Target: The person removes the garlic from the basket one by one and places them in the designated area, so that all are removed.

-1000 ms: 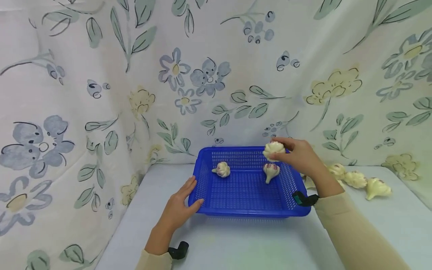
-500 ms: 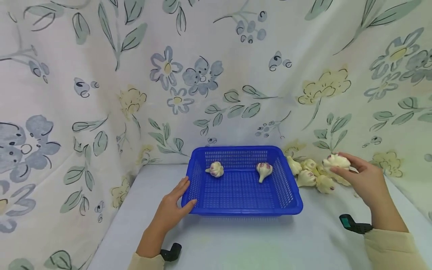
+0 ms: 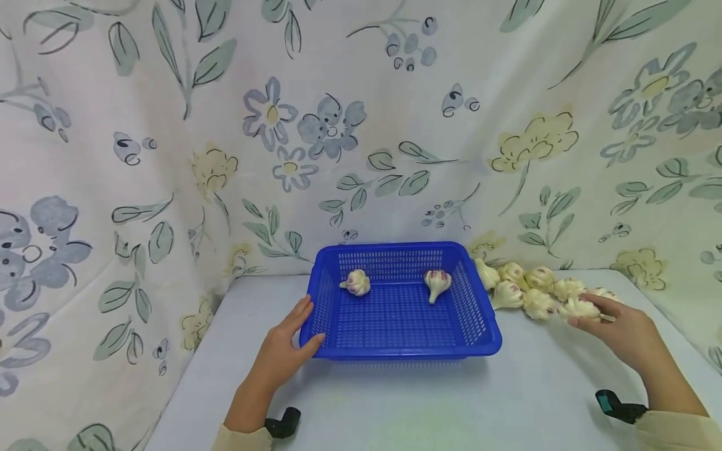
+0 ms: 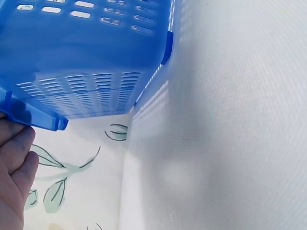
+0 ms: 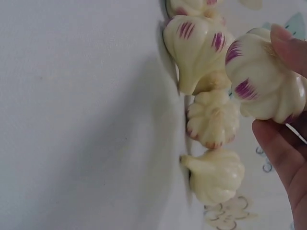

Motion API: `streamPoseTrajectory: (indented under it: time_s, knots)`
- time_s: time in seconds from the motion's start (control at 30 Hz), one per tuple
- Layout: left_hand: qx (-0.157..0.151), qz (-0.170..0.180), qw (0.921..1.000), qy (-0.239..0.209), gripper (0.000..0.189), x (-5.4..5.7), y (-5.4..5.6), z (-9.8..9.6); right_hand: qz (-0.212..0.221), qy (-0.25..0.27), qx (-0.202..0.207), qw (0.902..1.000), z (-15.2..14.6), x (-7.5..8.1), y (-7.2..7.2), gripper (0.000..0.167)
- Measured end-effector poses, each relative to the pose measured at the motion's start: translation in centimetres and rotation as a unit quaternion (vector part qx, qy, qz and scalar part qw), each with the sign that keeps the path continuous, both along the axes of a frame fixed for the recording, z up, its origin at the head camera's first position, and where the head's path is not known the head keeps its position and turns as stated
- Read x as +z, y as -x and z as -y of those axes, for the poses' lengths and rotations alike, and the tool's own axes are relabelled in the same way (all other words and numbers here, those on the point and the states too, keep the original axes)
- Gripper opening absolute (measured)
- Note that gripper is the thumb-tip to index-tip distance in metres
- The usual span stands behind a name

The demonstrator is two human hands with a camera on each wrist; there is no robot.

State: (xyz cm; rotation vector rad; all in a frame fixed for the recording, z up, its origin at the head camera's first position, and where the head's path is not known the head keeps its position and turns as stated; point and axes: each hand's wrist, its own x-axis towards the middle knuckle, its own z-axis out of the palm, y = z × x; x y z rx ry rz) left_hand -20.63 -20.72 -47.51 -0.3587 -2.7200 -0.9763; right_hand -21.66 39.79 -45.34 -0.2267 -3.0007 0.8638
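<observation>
In the head view a blue plastic basket [image 3: 395,352] with slotted walls holds two garlic bulbs, one garlic bulb [image 3: 358,283] at its left and another garlic bulb [image 3: 437,285] at its right. My left hand [image 3: 284,341] rests against the basket's left rim, its fingers fairly straight along the outside and the thumb by the front corner. Over at the right, my right hand [image 3: 626,326] pinches a white garlic bulb [image 5: 266,79] with purple streaks between thumb and fingers. That bulb is just above or beside the row of other bulbs; whether it touches the table I cannot tell.
Several loose garlic bulbs [image 3: 538,304] lie close together on the white table [image 3: 395,407] right of the basket. A floral cloth [image 3: 361,125] hangs behind the table and along its left side.
My right hand has carried the garlic bulb from above the basket's right side to the right and down beside the loose bulbs. The left hand stays at the basket's rim.
</observation>
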Motion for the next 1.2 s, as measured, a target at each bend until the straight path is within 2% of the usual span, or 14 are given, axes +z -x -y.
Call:
streamPoseTrajectory:
  time_s: [0.23,0.6,1.03,1.2]
  knots:
    - [-0.002,-0.008,1.0000,-0.001,0.071,-0.1,0.0,0.1,0.010,-0.044,0.024,0.9987,-0.1,-1.0,0.1,0.089]
    - [-0.001,-0.005,1.0000,0.000,0.072,-0.1,0.0,0.1,0.008,-0.066,0.048,0.9966,0.1,-2.1,1.0,0.087]
    - [-0.004,-0.008,0.9999,-0.007,0.072,0.1,0.0,0.0,-0.001,-0.077,0.016,0.9969,0.9,-1.2,1.4,0.083]
    - [-0.004,-0.009,0.9999,-0.010,0.072,0.2,-0.1,0.0,-0.008,-0.081,-0.003,0.9967,0.8,-1.5,1.5,0.080]
